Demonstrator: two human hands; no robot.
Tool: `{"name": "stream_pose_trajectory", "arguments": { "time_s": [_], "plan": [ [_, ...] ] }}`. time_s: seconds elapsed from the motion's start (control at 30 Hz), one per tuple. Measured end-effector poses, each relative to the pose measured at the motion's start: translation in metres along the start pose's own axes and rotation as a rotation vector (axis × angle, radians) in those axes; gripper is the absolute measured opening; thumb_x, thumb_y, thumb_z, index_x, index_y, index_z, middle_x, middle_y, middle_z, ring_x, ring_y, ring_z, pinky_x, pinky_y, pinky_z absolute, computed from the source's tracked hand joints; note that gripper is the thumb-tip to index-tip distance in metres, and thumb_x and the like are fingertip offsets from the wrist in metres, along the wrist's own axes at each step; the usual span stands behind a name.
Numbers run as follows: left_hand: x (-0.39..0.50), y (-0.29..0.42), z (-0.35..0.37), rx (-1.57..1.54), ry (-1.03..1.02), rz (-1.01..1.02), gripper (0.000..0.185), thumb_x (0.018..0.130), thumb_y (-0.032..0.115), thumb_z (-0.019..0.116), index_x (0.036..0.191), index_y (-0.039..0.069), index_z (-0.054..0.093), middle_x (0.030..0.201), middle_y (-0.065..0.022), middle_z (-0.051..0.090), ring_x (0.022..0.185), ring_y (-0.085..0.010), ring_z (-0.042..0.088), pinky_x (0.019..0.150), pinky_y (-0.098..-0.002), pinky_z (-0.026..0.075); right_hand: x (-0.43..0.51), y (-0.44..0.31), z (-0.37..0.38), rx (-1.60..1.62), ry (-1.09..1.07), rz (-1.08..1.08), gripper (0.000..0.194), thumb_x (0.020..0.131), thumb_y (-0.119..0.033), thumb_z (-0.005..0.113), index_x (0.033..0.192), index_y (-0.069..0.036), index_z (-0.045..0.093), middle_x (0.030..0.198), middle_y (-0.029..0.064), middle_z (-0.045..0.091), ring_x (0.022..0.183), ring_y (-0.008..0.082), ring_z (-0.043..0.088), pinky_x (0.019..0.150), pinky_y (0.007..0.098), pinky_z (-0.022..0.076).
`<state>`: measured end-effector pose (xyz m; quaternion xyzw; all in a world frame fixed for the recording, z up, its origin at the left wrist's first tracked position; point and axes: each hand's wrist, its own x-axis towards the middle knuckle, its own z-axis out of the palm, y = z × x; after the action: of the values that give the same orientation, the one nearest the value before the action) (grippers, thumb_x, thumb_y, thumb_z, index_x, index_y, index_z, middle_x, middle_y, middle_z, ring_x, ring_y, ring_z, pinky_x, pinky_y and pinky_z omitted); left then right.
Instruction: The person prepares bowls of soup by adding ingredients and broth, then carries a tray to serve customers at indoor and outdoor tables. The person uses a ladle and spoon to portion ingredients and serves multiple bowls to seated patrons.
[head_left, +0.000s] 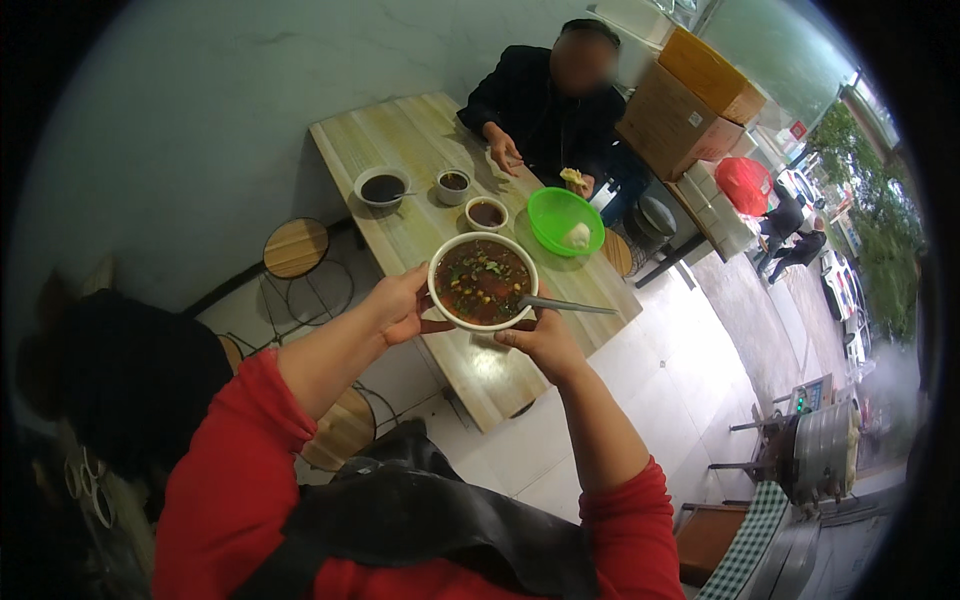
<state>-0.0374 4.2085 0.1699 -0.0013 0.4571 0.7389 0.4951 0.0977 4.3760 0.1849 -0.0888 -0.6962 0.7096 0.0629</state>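
Between my two hands I hold a white bowl of dark reddish soup (484, 281), topped with chopped green herbs and small yellowish bits. My left hand (401, 307) grips its left side, and my right hand (547, 341) supports the lower right. A grey spoon (577, 306) rests in the soup, its handle sticking out over my right hand. The bowl appears above the wood-grain table (427, 277). Beyond it are a small cup of dark sauce (486, 214) and a green plastic basin (551, 232) with a pale bun (577, 236) inside.
A seated person (540, 112) across the table holds a piece of food. Two more containers, a bowl of dark liquid (382, 186) and a small cup (453, 184), stand on the table. Round stools (296, 247) are at left, cardboard boxes (667, 120) behind, and a steaming metal steamer (825, 450) at right.
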Motion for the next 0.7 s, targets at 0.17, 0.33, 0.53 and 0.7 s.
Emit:
{"name": "stream_pose_trajectory", "arguments": {
  "time_s": [0.17, 0.33, 0.53, 0.7],
  "plan": [
    [0.108, 0.041, 0.003, 0.045, 0.053, -0.016, 0.034, 0.09, 0.035, 0.032, 0.112, 0.011, 0.044, 0.108, -0.0046, 0.051, 0.098, -0.0194, 0.052, 0.082, -0.0492, 0.043, 0.094, 0.019, -0.053, -0.017, 0.047, -0.051, 0.079, 0.063, 0.009, 0.063, 0.128, -0.008, 0.022, 0.115, 0.0128, 0.045, 0.09, 0.0234, 0.055, 0.072, 0.0305, 0.0491],
    [0.207, 0.089, -0.009, 0.047, 0.026, -0.067, 0.029, 0.09, 0.031, 0.036, 0.112, 0.014, 0.045, 0.109, -0.0008, 0.051, 0.103, -0.0152, 0.048, 0.083, -0.0475, 0.042, 0.19, 0.036, -0.09, 0.046, 0.069, 0.037, 0.082, 0.063, 0.012, 0.061, 0.13, -0.01, 0.019, 0.116, 0.0114, 0.043, 0.094, 0.0222, 0.052, 0.075, 0.031, 0.048],
    [0.328, 0.131, -0.041, 0.09, -0.015, -0.125, 0.026, 0.089, 0.027, 0.038, 0.11, 0.014, 0.046, 0.107, -0.0029, 0.052, 0.098, -0.0164, 0.051, 0.079, -0.0451, 0.045, 0.297, 0.084, -0.123, 0.174, 0.112, 0.086, 0.088, 0.06, 0.016, 0.061, 0.131, -0.012, 0.018, 0.118, 0.0089, 0.04, 0.098, 0.0219, 0.05, 0.077, 0.0304, 0.0472],
    [0.414, 0.148, -0.065, 0.137, 0.02, -0.162, 0.028, 0.087, 0.029, 0.041, 0.108, 0.012, 0.048, 0.102, -0.0055, 0.054, 0.09, -0.0195, 0.055, 0.073, -0.0446, 0.047, 0.366, 0.127, -0.147, 0.194, 0.141, 0.016, 0.087, 0.06, 0.016, 0.06, 0.131, -0.012, 0.019, 0.117, 0.0094, 0.041, 0.099, 0.0214, 0.05, 0.077, 0.0301, 0.048]
  ]
}}
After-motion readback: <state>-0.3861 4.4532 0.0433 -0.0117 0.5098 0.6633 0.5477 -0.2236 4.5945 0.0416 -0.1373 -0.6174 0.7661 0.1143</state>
